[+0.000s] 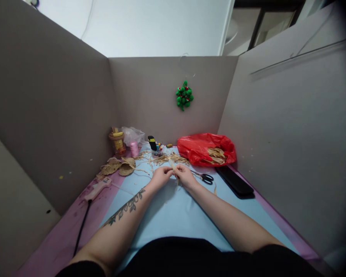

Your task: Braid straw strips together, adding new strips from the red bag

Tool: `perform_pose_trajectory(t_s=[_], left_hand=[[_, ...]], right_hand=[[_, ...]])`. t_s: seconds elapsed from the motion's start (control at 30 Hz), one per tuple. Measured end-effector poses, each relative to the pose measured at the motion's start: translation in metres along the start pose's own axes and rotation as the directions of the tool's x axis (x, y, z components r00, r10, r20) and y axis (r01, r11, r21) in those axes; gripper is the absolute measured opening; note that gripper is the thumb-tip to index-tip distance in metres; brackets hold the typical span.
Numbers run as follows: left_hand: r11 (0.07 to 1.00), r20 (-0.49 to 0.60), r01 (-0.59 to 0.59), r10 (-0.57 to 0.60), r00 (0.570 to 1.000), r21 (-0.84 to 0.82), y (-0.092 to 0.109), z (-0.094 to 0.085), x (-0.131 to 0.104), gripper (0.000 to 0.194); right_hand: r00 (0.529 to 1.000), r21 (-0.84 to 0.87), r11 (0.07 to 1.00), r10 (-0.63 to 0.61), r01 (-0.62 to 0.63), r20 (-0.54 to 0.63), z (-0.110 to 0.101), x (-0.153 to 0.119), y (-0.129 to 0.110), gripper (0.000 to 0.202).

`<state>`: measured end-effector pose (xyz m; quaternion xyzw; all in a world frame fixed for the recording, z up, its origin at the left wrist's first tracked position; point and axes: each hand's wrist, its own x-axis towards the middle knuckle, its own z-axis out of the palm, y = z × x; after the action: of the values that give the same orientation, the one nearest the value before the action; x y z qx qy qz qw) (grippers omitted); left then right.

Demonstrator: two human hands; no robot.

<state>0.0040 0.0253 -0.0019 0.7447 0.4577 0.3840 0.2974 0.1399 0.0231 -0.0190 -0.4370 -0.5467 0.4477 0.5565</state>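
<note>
Left hand (162,177): nearly closed, thumb and fingers pinching a pale strip (172,164) from the left.
Right hand (185,176): fingers curled in, pinching the same strip, fingertips close beside the other hand's.
Strip: between the fingertips of both hands, over the middle of the blue surface (181,217); one end rises past the fingers, and a yellowish length hangs below, though I cannot tell if it is the same piece.
Straw (178,158): scattered loose just beyond the hands.
Scissors (208,179): lying just right of the right hand, black handles pointing away from it.
Red bag (190,149): open, behind the scissors, with more straw inside.
Glue gun (97,190): well apart, on the left, cord trailing nearward.
Spool (134,149): pink, upright, at the back left.
</note>
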Motion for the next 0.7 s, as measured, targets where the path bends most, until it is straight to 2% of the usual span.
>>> perform_pose_trajectory(t_s=[0.1,0.2,0.37,0.5,0.6,0.7], left_hand=[[1.000,0.052,-0.006,0.007,0.999,-0.011,-0.001,0.002,-0.001,0.022],[0.998,0.016,0.054,-0.055,0.998,0.038,0.000,0.001,-0.001,0.021],[0.996,-0.002,0.081,-0.081,0.997,0.033,0.004,-0.002,-0.001,0.016],[0.987,0.046,0.115,-0.110,0.993,-0.116,0.010,-0.001,-0.003,0.018],[0.967,0.064,0.109,-0.097,0.993,-0.231,0.011,0.001,-0.005,0.021],[0.939,0.089,0.154,-0.132,0.987,-0.308,0.009,0.003,-0.004,0.021]], right_hand=[[0.999,-0.067,0.997,-0.045,0.046,0.019,0.002,-0.004,-0.006,0.018],[0.996,-0.159,0.984,-0.085,0.084,0.000,0.002,-0.006,-0.008,0.015],[0.989,-0.254,0.959,-0.139,0.125,-0.041,0.002,-0.006,-0.007,0.010],[0.995,-0.172,0.982,-0.091,0.084,-0.034,0.002,-0.004,-0.006,0.008],[0.999,-0.081,0.997,-0.021,0.019,-0.030,0.001,-0.004,-0.004,0.012],[0.999,-0.002,0.999,0.053,-0.053,-0.006,0.002,-0.004,-0.004,0.017]])
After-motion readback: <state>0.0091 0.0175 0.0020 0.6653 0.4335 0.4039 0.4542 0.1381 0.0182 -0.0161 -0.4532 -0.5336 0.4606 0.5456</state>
